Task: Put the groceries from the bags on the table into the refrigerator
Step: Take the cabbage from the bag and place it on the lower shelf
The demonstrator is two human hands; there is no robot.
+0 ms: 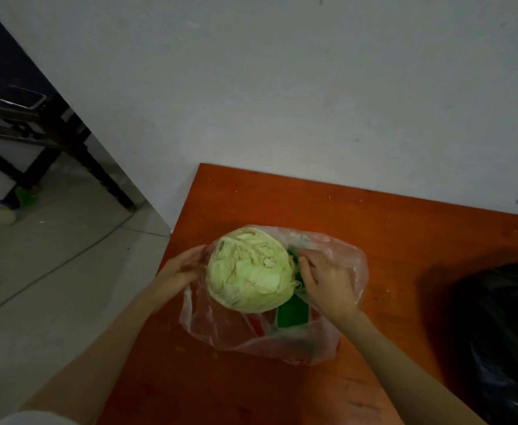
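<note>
The orange desk [374, 216] stands against the wall, and on it I see 2 bags. At the right edge is a black bag [503, 338], closed as far as I can tell, and I have not touched it. In front of me is a thin clear plastic bag [282, 342] with its mouth open.

The cabbage [250, 269] sits in the mouth of this clear bag, and it seems raised a little above the other things inside. It is nearly a ball, so it has no real long axis; its leafy face points up toward me, and I cannot see the stem.

Under it, on the right, lies a green packet [293, 314], and something red shows near the bottom of the bag, but I cannot tell what it is.

My left hand [181, 268] is open and presses on the left side of the cabbage through the plastic. My right hand [328, 283] is curled on the right side, its fingers at the cabbage's edge; I cannot tell if they hold the cabbage or the plastic.

I judge the task is at the beginning: the refrigerator is not in view, and both bags are still to be unpacked.
</note>
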